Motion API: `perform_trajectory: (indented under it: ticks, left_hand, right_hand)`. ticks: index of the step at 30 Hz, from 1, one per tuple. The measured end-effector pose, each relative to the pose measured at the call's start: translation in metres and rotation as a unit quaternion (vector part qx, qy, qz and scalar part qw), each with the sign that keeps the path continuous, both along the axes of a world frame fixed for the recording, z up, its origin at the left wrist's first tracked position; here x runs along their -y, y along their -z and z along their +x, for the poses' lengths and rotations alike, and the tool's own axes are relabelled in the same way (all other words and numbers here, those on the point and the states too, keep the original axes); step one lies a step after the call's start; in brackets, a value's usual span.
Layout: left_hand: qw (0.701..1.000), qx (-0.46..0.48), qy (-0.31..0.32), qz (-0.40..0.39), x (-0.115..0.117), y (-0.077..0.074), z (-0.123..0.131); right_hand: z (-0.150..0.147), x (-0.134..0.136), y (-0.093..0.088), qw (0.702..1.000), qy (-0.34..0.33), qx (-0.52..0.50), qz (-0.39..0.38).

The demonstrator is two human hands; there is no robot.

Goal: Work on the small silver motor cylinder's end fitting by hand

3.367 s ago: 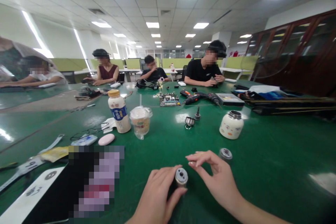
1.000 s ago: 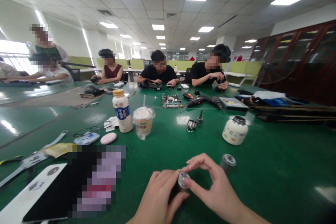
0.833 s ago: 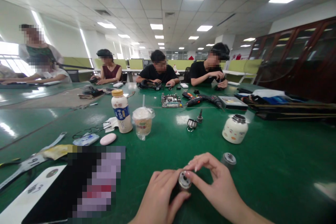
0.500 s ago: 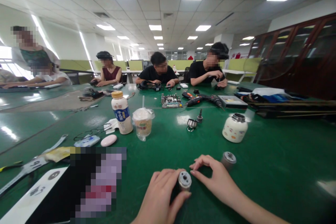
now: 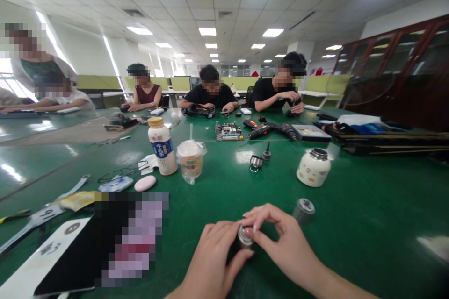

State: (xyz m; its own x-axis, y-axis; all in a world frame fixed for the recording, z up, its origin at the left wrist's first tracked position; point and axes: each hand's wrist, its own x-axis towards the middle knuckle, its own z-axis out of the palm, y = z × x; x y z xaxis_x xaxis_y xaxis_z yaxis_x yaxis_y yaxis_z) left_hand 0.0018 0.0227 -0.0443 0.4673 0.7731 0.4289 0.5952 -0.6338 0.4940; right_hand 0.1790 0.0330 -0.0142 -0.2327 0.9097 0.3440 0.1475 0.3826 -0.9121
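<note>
A small silver metal cylinder (image 5: pixel 246 242) stands upright on the green table in front of me. My left hand (image 5: pixel 219 254) wraps around its left side, thumb at the near side and fingers behind. From the right, my right hand (image 5: pixel 280 229) reaches over, its thumb and fingertips closed on the top rim; they hide much of the top face. A second, similar metal cylinder (image 5: pixel 304 210) stands just beyond my right hand, untouched.
Ahead are a cream-coloured flask (image 5: pixel 314 168), small metal parts (image 5: pixel 256 162), a lidded drink cup (image 5: pixel 191 161) and a milk tea bottle (image 5: pixel 162 147). Farther back lie a circuit board (image 5: pixel 228 131) and power drills (image 5: pixel 270 131). A tablet-like black item (image 5: pixel 77 252) lies left. Several people sit opposite.
My right hand has moved left onto the top of the cylinder, which was uncovered before. My left hand stays around it. The view has tilted slightly.
</note>
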Motion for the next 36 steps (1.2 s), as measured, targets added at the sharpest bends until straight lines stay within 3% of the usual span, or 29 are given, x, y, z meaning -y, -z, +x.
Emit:
perform_trajectory:
  ticks: [8, 13, 17, 21, 24, 27, 30, 36]
  left_hand:
    - [1.000, -0.007, -0.002, 0.007, 0.001, 0.001, -0.001]
    - [1.000, -0.012, -0.002, 0.004, 0.001, 0.000, -0.001]
    - [1.000, -0.021, -0.003, 0.003, 0.002, -0.002, 0.000]
    - [0.999, -0.023, -0.004, 0.026, 0.000, 0.002, -0.003]
    - [0.999, -0.017, -0.004, 0.039, -0.001, 0.006, -0.005]
    - [0.999, -0.011, -0.011, 0.038, 0.001, 0.005, -0.004]
    - [0.999, -0.002, -0.014, 0.038, 0.002, 0.003, -0.002]
    - [0.999, 0.004, -0.020, 0.045, 0.002, 0.000, -0.001]
  right_hand:
    - [0.008, -0.004, 0.009, 0.992, 0.110, 0.024, 0.061]
    - [0.007, -0.003, 0.014, 0.996, 0.079, 0.006, 0.051]
    - [0.010, -0.009, 0.000, 0.995, 0.086, 0.024, 0.055]
    - [0.036, -0.008, -0.023, 0.988, 0.011, 0.151, -0.007]
    - [0.067, 0.012, -0.026, 0.967, 0.010, 0.253, -0.026]
    - [0.094, 0.040, -0.019, 0.960, 0.023, 0.279, -0.023]
    - [0.109, 0.057, -0.005, 0.954, -0.010, 0.299, 0.007]
    - [0.113, 0.058, 0.017, 0.947, 0.016, 0.319, 0.035]
